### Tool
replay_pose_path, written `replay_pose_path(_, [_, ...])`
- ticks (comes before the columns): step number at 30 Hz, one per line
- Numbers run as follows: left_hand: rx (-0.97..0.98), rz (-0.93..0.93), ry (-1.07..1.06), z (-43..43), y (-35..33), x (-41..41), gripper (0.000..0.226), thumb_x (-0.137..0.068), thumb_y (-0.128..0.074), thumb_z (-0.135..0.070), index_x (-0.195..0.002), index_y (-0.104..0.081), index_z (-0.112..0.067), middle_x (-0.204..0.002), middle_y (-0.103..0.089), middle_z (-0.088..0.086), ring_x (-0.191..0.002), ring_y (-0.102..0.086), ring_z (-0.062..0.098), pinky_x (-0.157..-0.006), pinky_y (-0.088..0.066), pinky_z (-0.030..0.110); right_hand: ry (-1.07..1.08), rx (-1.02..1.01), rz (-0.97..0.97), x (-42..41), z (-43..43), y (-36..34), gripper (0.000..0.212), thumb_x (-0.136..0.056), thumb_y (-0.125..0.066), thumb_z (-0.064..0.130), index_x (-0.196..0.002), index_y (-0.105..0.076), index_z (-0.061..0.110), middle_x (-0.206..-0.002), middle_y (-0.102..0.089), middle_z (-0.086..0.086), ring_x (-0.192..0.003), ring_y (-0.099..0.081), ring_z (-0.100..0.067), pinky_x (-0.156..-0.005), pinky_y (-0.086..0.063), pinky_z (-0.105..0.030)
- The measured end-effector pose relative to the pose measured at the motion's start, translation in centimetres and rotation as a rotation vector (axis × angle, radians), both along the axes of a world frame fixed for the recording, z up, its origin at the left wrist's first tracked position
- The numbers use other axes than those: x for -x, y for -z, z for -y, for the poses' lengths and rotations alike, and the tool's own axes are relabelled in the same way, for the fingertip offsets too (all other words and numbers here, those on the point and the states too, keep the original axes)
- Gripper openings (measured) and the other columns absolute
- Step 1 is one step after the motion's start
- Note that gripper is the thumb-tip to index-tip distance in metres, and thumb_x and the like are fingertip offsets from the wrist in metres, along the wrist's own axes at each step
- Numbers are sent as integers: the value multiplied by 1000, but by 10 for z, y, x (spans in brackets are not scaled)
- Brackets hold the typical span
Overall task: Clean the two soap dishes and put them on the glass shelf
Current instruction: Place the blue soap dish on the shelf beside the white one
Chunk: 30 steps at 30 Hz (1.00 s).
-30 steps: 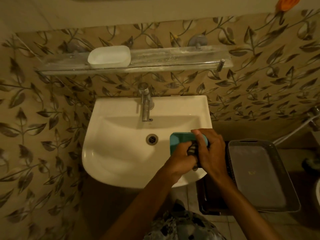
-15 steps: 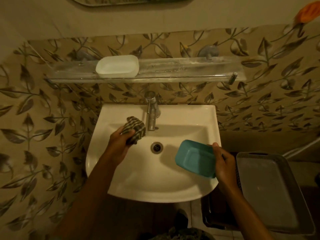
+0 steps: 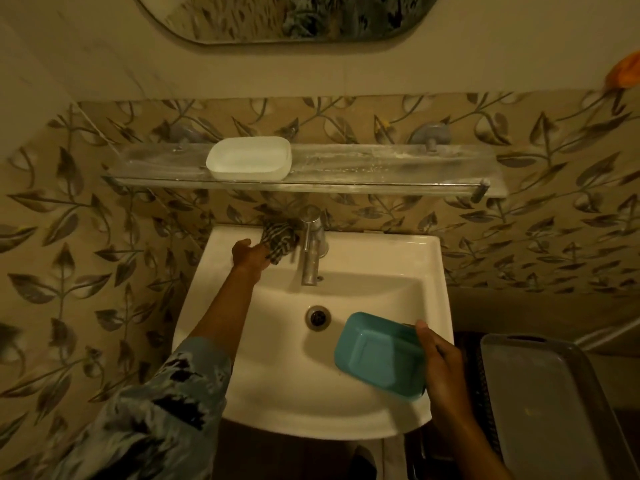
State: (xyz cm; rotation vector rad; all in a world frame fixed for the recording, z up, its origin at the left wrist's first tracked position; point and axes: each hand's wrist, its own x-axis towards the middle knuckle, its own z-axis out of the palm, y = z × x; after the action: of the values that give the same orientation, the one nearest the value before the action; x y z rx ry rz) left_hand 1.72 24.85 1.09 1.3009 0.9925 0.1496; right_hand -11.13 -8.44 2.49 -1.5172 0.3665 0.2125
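Looking down over a white ceramic basin (image 3: pixel 363 420): the left hand (image 3: pixel 251 256) holds a dark checked cloth (image 3: pixel 280 242) at the basin's back ledge, just beside the steel tap (image 3: pixel 311 251). Above, a white rectangular plastic soap dish (image 3: pixel 248 158) sits on the long glass shelf (image 3: pixel 381 164), so one dish appears done. The right hand (image 3: pixel 441 362) grips a teal plastic soap dish (image 3: pixel 379 355), tilted over the basin and not yet shelved.

Teal rectangular plastic soap dish (image 3: pixel 377 355), white rectangular plastic soap dish (image 3: pixel 247 157), dark checked cloth (image 3: pixel 278 242), white ceramic basin (image 3: pixel 381 258), beige wall tiles (image 3: pixel 519 237) with grey leaf pattern, blue sleeve (image 3: pixel 166 393) blotched black.
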Motion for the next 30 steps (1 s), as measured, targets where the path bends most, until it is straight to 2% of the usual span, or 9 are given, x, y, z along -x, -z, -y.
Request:
replay_pose_path(2, [-92, 22, 3, -1, 7, 7, 59, -84, -55, 13, -138, -37, -2, -146, -36, 22, -126, -46, 38, -101, -45, 47, -8, -21, -10, -1, -1, -3, 32, -93, -52, 37, -73, -77, 33, -75, -76, 6, -73, -70, -10, -69, -52, -32])
replay_pose_path(4, [-199, 16, 19, -1, 7, 17, 61, -82, -57, 14, -137, -41, -5, -146, -38, 21, -128, -45, 36, -103, -44, 50, -20, -24, -18, -1, -3, -7, 32, -91, -52, 40, -73, -77, 32, -74, -75, 5, -75, -70, -15, -70, -53, -33])
replay_pose_path(9, [-213, 163, 126, 29, -17, 61, 33, -85, -59, 5, -115, -59, -7, -112, -64, 16, -103, -62, 32, -75, -57, 37, -58, -34, -47, -10, -8, -18, 33, -91, -53, 41, -73, -76, 27, -79, -75, -2, -89, -68, -31, -84, -52, -46])
replay_pose_path(12, [-112, 301, 453, 58, -36, 102, 23, -88, -61, -5, -108, -60, -17, -108, -69, 10, -106, -65, 30, -76, -58, 33, -95, -64, -57, -23, -14, -32, 31, -90, -54, 43, -79, -74, 23, -88, -74, -6, -94, -66, -32, -88, -51, -47])
replay_pose_path(17, [-72, 499, 902, 88, -66, 149, 81, -71, -78, -27, -141, -37, -24, -142, -49, -5, -130, -47, 10, -94, -51, 29, -216, -101, -108, -47, -24, -65, 35, -89, -52, 51, -99, -65, 20, -98, -73, -12, -93, -68, -31, -88, -54, -47])
replay_pose_path(20, [-246, 515, 888, 93, -89, 152, 96, -64, -85, -28, -142, -30, -39, -140, -46, -19, -130, -44, 2, -97, -49, 25, -261, -114, -100, -58, -30, -89, 32, -88, -53, 52, -93, -65, 22, -82, -77, -6, -81, -71, -26, -77, -57, -40])
replay_pose_path(23, [-441, 534, 822, 91, -114, 143, 96, -60, -85, -37, -138, -31, -48, -133, -49, -28, -123, -47, -4, -93, -49, 18, -314, -92, -11, -66, -37, -118, 41, -87, -52, 55, -103, -66, 20, -97, -74, -10, -90, -70, -28, -85, -56, -43])
replay_pose_path(26, [-462, 624, 801, 84, -138, 127, 92, -57, -87, -33, -134, -39, -43, -131, -54, -20, -122, -52, 1, -93, -51, 21, -317, -122, 62, -73, -41, -152, 53, -87, -47, 60, -114, -64, 17, -110, -70, -15, -102, -66, -33, -95, -52, -49])
replay_pose_path(30, [-492, 709, 745, 71, -173, 100, 83, -60, -86, -34, -132, -44, -38, -129, -57, -13, -117, -56, 2, -87, -53, 18, -346, -112, 289, -82, -31, -185, 38, -85, -53, 54, -105, -69, 26, -110, -68, -22, -98, -67, -36, -89, -54, -52])
